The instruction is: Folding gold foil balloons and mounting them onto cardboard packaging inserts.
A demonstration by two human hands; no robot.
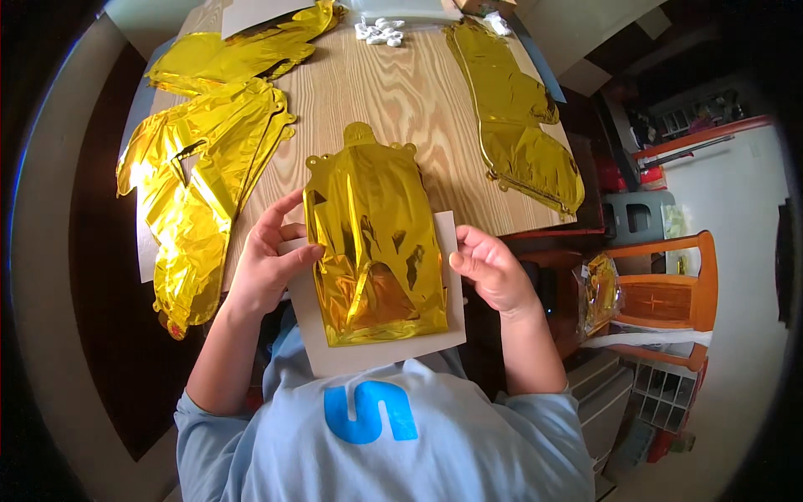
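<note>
A flat, folded gold foil balloon (376,243) lies on a pale sheet of card (322,358) in front of my chest, its small rounded tab pointing away from me. The card sticks out below the foil and along both sides. My left hand (272,251) is closed on the left edge, thumb on top of the foil and fingers along the side and under it. With a thumb-and-finger pinch, my right hand (489,266) grips the card's right edge. Those right fingers stay off the foil; the parts under the card are hidden.
More flat gold foil balloons (196,201) lie along the left of the wooden table (376,92), and another foil balloon (519,117) lies on the right. Small white pieces (381,32) sit at the far edge. A wooden chair (661,301) stands at the right, with a clear bag (600,289) on it.
</note>
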